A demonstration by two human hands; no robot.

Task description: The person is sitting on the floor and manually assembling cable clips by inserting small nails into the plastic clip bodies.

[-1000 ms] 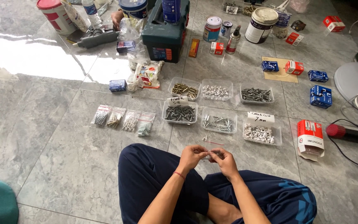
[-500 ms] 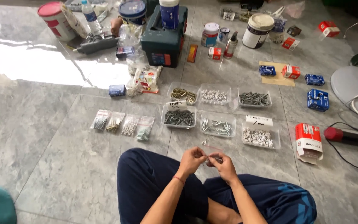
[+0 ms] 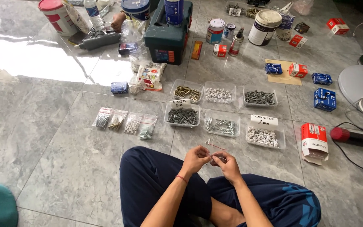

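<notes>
A red-lidded bucket (image 3: 57, 16) stands at the floor's (image 3: 43, 138) far left edge. Nearer, four small bags (image 3: 124, 124) of fasteners lie in a row, left of the clear trays. A green toolbox (image 3: 167, 35) sits at the far edge, with paint cans (image 3: 215, 30) to its right.

Six trays (image 3: 221, 110) form two rows in the middle of the floor; the near-left one holds dark screws (image 3: 182, 116), the near-right one white clips (image 3: 262, 136).

Just in front of the trays, above crossed legs in navy trousers (image 3: 156, 185), the left hand (image 3: 195, 159) and right hand (image 3: 227, 164) meet, fingertips pinched together on a small bag (image 3: 216, 158); what is in it is too small to tell. A loose white piece (image 3: 209, 142) lies on the floor just beyond the hands.

Right of the trays lies a red-and-white box (image 3: 314, 141), with blue boxes (image 3: 324, 98) beyond it and a red-handled tool (image 3: 356, 138) with a black cable near the right edge.
</notes>
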